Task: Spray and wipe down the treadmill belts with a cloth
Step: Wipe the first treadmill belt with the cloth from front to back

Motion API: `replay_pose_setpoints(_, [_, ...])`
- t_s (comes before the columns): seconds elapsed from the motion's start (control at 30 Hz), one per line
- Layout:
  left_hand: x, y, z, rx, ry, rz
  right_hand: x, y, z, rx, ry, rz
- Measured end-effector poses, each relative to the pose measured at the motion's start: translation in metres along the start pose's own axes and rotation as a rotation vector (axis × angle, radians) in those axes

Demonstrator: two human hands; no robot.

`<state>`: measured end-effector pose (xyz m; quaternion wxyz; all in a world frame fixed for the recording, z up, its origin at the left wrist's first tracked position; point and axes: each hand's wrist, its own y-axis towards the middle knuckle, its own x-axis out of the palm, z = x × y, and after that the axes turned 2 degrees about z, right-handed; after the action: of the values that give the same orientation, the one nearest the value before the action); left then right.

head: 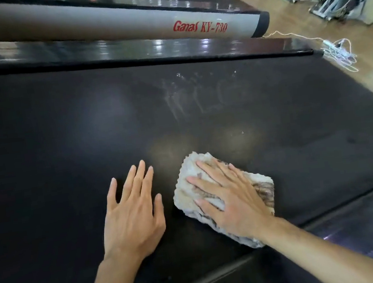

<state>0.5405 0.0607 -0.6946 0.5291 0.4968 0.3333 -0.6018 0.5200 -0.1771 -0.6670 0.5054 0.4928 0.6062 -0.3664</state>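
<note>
Wiping is underway: right hand (229, 197), fingers flat, is pressing cloth (221, 196) onto treadmill belt (61, 134); left hand (132, 216) is resting open, empty. Spray streaks (188, 93) ahead are likely awaiting the next pass.

left hand (132, 216) and right hand (232, 198) bare, apparently no sleeves.

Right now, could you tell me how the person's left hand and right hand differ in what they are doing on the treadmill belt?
The right hand presses flat on the folded cloth; the left hand lies on the bare treadmill belt, holding nothing. The right hand's fingers point up and left; the left hand's point up and slightly right. Both are open, palm down, fingers straight, side by side.
</note>
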Motion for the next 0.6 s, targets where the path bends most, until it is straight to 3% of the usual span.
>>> replay_pose_setpoints(0.1, [-0.002,-0.002,0.0,0.019,0.003,-0.033,0.001,-0.006,0.0,-0.133,-0.032,-0.055])
replay_pose_setpoints(0.3, [0.006,-0.001,-0.002,0.002,-0.053,0.074,-0.006,0.008,0.041,-0.336,0.035,-0.176])
replay_pose_setpoints(0.43, [0.002,0.012,0.012,-0.053,-0.194,0.193,-0.005,0.03,0.062,-0.334,0.042,-0.13])
replay_pose_setpoints(0.6, [0.001,0.036,0.047,-0.097,-0.177,0.16,-0.008,0.044,0.071,-0.409,0.072,-0.167])
